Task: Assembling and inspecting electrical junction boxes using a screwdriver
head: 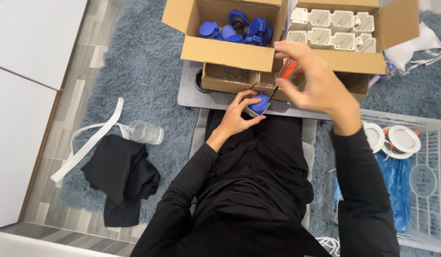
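Hands (pixel 239 112) near cardboard box (pixel 227 52) edge

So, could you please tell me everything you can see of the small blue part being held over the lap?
The blue part is a small, rounded cap that looks like moulded plastic, seated on a pale grey or white base that shows beneath it. The left hand grips it from the side, at the edge of the grey board. The dark tip of the orange-handled screwdriver, held in the right hand, meets its top edge. It matches the blue pieces in the cardboard box. Finer detail is too small to tell.
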